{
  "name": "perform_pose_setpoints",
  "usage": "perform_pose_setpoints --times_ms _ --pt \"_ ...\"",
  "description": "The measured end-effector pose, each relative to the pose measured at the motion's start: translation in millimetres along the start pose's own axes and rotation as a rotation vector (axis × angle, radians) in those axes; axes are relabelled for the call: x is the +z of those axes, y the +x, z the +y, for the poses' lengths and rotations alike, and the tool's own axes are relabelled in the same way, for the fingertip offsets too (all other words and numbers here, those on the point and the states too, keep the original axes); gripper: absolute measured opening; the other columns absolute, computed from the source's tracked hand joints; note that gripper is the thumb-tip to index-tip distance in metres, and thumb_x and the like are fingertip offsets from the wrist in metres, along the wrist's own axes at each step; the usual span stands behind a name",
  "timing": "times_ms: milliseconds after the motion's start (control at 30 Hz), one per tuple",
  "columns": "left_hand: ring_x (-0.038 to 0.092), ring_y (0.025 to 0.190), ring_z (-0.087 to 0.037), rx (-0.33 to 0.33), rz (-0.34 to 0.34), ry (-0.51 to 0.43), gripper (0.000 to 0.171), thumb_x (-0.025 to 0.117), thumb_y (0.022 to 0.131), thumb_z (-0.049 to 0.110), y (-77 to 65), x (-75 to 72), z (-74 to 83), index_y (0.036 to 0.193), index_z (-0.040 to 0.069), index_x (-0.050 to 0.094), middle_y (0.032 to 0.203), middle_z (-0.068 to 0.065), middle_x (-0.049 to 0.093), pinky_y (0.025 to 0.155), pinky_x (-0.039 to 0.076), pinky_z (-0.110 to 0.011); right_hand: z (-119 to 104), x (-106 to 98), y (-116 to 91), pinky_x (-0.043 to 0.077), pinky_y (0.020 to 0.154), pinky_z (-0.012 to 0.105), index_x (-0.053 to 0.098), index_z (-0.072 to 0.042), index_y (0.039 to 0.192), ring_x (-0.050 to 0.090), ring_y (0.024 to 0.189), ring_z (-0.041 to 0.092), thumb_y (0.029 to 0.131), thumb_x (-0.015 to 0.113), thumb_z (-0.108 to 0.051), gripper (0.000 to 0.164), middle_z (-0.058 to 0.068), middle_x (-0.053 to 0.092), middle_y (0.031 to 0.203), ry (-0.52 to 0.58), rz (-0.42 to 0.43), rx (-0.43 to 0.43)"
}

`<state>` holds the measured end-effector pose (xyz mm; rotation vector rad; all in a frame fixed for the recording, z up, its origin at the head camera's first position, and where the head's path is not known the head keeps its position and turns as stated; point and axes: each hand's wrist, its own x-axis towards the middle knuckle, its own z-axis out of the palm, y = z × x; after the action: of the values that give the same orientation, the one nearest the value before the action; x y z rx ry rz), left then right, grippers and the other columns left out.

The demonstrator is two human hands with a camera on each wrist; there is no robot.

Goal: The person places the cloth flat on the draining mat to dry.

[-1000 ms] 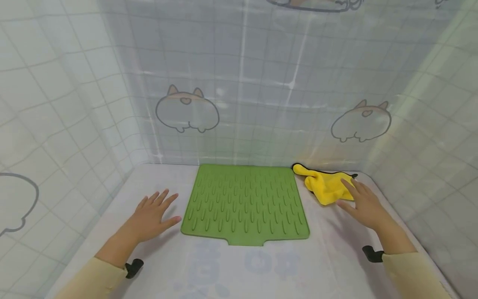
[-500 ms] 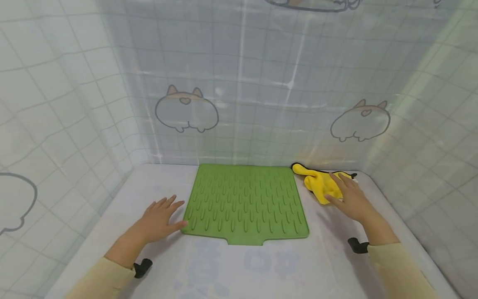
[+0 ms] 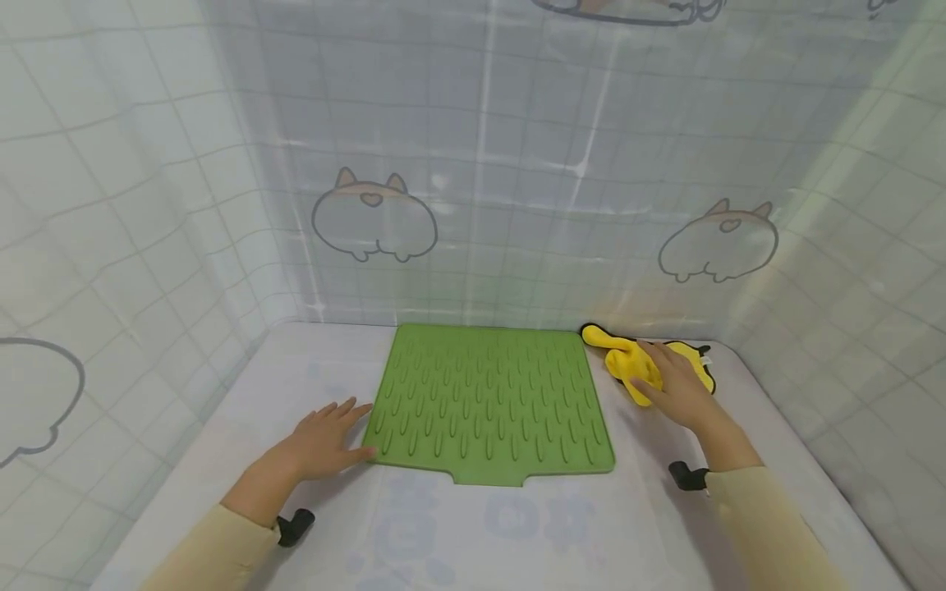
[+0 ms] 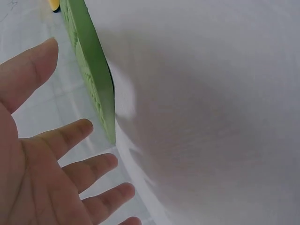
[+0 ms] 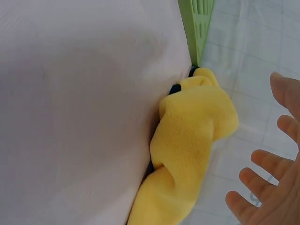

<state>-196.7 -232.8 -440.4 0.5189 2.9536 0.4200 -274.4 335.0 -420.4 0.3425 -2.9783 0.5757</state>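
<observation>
A green ridged silicone mat (image 3: pixel 488 402) lies flat on the white table, with a tab at its near edge. My left hand (image 3: pixel 318 447) hovers at the mat's left near corner; in the left wrist view its spread fingers stand apart from the mat's edge (image 4: pixel 96 75). To the right of the mat, a crumpled yellow cloth (image 3: pixel 628 365) with black trim lies by the back wall. Over the cloth is my right hand (image 3: pixel 680 394), hiding part of it. The right wrist view shows a gap between the fingers and the cloth (image 5: pixel 183 131).
Grid-patterned sheeting with dog drawings forms the back wall (image 3: pixel 473 205) and both side walls (image 3: pixel 865 271). The white tabletop (image 3: pixel 473 542) has faint printed shapes near the front. Each wrist carries a small black device (image 3: pixel 296 527).
My right hand has moved left over the yellow cloth, uncovering the cloth's right end. My left hand has moved right and slightly nearer, toward the mat's edge. Mat and cloth stay put.
</observation>
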Motion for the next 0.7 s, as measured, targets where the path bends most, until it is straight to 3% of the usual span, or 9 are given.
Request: perform_pose_setpoints --times_ms 233,500,700 --pt "0.033 0.135 -0.061 -0.010 -0.043 -0.023 0.083 0.069 0.090 0.052 5.8 1.5 -2.2 0.149 -0.001 0.043 0.151 -0.035 0.036 0.105 0.029 -0.073 2.0 8.8 11.2 0.022 0.106 0.076 0.028 -0.009 0.157 0.020 0.141 0.056 0.103 0.057 -0.035 0.067 0.032 0.021 0.158 0.022 -0.007 0.011" --pt "0.021 0.141 -0.059 -0.078 -0.139 -0.118 0.090 0.072 0.087 0.053 11.4 5.7 -7.1 0.153 0.002 0.037 0.157 -0.031 0.028 0.105 0.025 -0.076 -0.1 18.5 16.9 0.023 0.110 0.071 0.030 -0.004 0.156 0.026 0.139 0.055 0.103 0.059 -0.027 0.065 0.031 0.028 0.155 0.058 -0.033 0.033" --pt "0.020 0.142 -0.058 -0.091 -0.141 -0.112 0.091 0.072 0.087 0.052 11.9 5.1 -7.6 0.154 0.004 0.036 0.158 -0.030 0.026 0.105 0.025 -0.076 3.3 19.4 24.1 0.026 0.111 0.067 0.033 -0.004 0.155 0.030 0.140 0.051 0.102 0.061 -0.023 0.063 0.029 0.033 0.154 0.094 -0.020 0.057"
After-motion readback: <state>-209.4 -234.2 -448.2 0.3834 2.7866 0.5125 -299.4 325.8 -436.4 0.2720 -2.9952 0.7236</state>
